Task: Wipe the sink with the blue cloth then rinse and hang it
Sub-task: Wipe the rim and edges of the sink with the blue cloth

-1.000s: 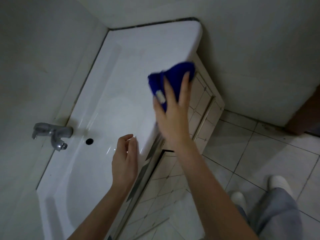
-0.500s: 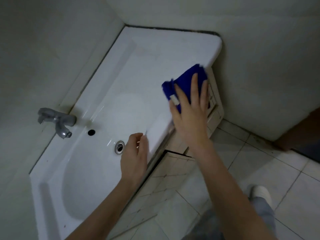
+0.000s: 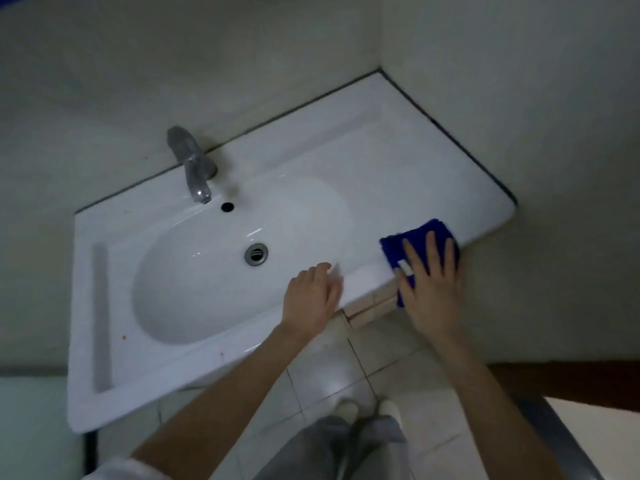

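The white sink [image 3: 381,161] fills the middle of the view, set into a wall corner. Its oval basin has a metal drain [image 3: 256,254] and a small overflow hole [image 3: 227,206]. A folded blue cloth [image 3: 417,242] lies over the sink's front rim at the right end. My right hand [image 3: 431,289] presses flat on the cloth with fingers spread, covering its lower half. My left hand [image 3: 311,297] rests on the front rim beside the basin, fingers loosely curled, holding nothing.
A grey metal tap [image 3: 192,164] stands at the back of the basin against the wall. Walls close in behind and to the right. Below the rim are beige cabinet tiles [image 3: 372,308], a white tiled floor [image 3: 332,372] and my feet [image 3: 367,410].
The camera has swung so the sink now lies level in view. My right hand and the blue cloth have slid down over the front rim at the right end. The left hand stays on the rim.
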